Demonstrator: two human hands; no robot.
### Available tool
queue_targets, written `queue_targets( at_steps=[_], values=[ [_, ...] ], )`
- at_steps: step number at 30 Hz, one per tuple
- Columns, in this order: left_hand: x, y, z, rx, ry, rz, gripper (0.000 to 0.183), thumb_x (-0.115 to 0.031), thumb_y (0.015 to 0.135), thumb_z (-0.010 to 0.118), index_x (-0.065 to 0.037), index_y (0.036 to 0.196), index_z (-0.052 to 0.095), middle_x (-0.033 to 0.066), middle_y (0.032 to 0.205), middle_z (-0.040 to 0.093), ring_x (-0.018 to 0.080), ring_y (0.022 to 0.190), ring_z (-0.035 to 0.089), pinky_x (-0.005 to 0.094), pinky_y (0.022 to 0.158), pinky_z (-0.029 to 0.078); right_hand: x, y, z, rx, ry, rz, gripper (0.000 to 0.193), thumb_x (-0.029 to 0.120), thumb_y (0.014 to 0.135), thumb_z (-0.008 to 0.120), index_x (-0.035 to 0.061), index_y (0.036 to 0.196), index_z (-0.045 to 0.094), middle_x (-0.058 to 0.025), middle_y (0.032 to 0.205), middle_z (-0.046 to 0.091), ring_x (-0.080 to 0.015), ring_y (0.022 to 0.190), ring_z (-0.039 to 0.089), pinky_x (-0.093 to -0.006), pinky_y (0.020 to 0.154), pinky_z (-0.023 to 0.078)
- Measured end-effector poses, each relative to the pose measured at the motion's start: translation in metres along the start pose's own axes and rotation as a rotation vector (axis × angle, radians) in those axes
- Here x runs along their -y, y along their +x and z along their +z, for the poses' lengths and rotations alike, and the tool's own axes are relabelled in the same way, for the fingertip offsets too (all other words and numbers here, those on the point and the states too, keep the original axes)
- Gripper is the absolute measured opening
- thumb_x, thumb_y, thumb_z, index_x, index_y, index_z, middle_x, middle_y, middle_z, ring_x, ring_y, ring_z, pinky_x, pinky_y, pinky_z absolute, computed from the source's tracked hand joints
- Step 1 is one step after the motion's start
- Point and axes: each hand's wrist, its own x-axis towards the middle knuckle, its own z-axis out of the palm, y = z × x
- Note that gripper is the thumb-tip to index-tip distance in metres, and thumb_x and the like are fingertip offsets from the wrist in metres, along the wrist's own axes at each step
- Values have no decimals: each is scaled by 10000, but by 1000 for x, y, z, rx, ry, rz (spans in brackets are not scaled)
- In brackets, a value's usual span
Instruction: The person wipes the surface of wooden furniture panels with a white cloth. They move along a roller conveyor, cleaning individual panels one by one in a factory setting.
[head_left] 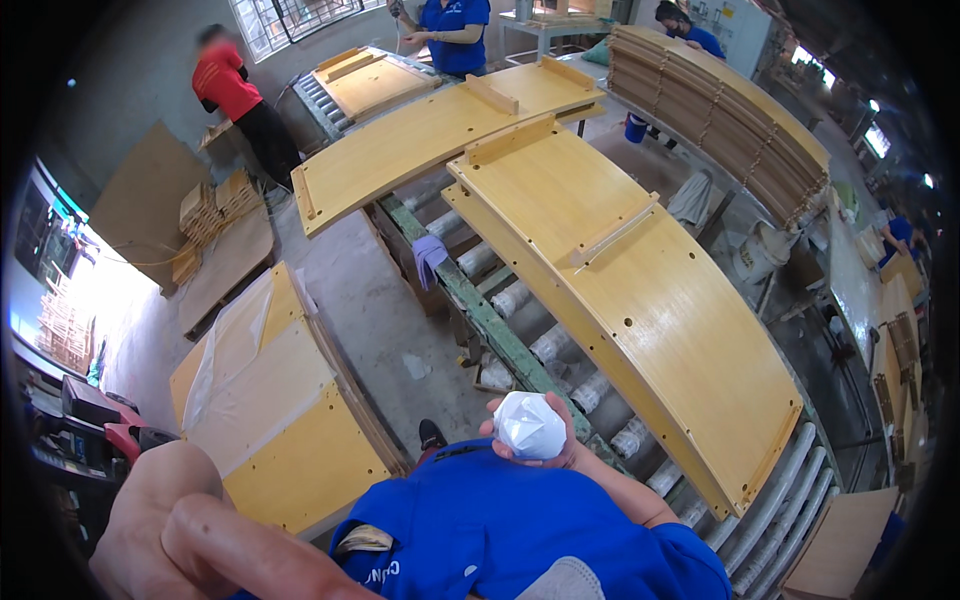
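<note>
In front of my blue shirt, my right hand (566, 452) is closed around a white, faceted, rounded object (530, 425) that looks like a ball or a crumpled cup; its exact kind is unclear. Fingertips show on its left side and at its upper right. My left arm (215, 520) is bent at the lower left, and its hand is out of sight. Beyond the right hand, a long yellow wooden panel (650, 290) with holes, end strips and a cross strip lies on the roller conveyor (555, 345).
A second yellow panel (420, 140) lies crosswise at the far end. To the left stands a panel stack (300, 470) partly covered by a translucent sheet. A purple cloth (429, 258) hangs on the conveyor's green rail. Tall stacked boards (710, 100) stand far right. Several people work in the background.
</note>
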Motion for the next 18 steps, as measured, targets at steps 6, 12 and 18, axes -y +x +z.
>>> queue_targets(
  at_steps=[6,12,18],
  values=[
    [6,-3,17,-203,30,-73,133,-209,885,608,-180,1015,618,-4,951,608,209,1021,558,453,871,474,-1,-1,2,6,23,2,813,606,837,534,16,1372,369,-283,1253,482,-340,910,563,-272,436,491],
    [9,-9,22,-324,2,-126,118,-173,904,593,-117,1006,612,83,1034,603,262,1070,554,405,891,483,-2,2,1,-17,19,13,791,590,840,531,15,1360,376,-280,1234,498,-353,927,589,-276,441,509],
    [9,-18,11,85,-194,-287,182,-217,951,514,-70,994,614,159,1211,557,320,1157,522,485,981,411,-15,-4,24,-408,-103,-106,786,612,829,531,23,1334,410,-270,1207,519,-374,915,578,-289,455,518]
  ],
)
